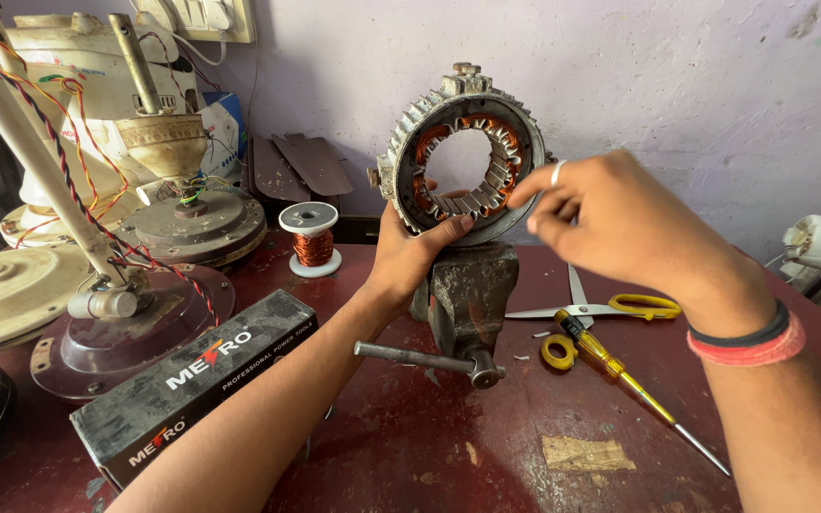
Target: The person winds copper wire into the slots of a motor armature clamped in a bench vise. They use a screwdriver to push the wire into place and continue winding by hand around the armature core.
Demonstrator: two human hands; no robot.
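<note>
A round metal motor stator with copper windings stands upright, clamped in a grey bench vise at the table's centre. My left hand grips the stator's lower left rim, thumb across its front. My right hand, with a ring and two wristbands, reaches from the right, its fingertips pinched at the stator's right inner edge. I cannot tell whether anything is between those fingertips.
On the dark red table lie yellow-handled scissors, a yellow screwdriver and a tape roll. A copper wire spool stands behind, a black tool box front left. Dismantled fan parts crowd the left.
</note>
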